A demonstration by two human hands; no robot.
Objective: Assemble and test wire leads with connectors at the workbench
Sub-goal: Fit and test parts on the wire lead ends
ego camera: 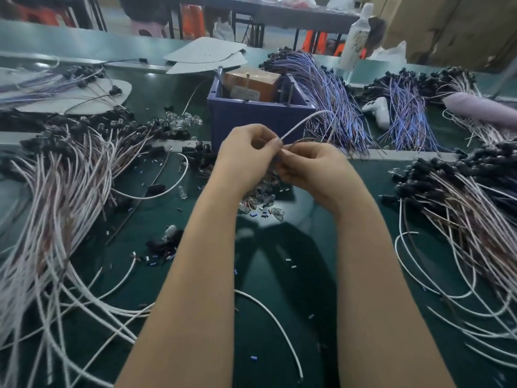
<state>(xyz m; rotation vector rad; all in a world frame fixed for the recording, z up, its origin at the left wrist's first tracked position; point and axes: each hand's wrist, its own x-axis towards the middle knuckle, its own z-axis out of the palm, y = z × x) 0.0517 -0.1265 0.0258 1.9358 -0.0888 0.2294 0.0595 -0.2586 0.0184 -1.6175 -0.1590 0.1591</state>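
Both hands meet above the middle of the green bench. My left hand (pixel 246 155) pinches a white wire lead (pixel 305 120) that arcs up and to the right from the fingertips. My right hand (pixel 310 166) is closed around the lead's near end; what sits inside its fingers is hidden. Under the hands lies a small heap of clear glass bulbs (pixel 268 205) and tiny blue and white sleeves. A blue box (pixel 251 119) holding a brown block with a metal post stands just behind the hands.
Piles of white and brown leads with black connectors lie at left (pixel 70 169) and right (pixel 470 203). Purple-wired bundles (pixel 330 91) lie behind the box. A loose white wire (pixel 277 320) lies between my forearms. Grey card sheets (pixel 207 56) and a white bottle (pixel 355 37) stand at the back.
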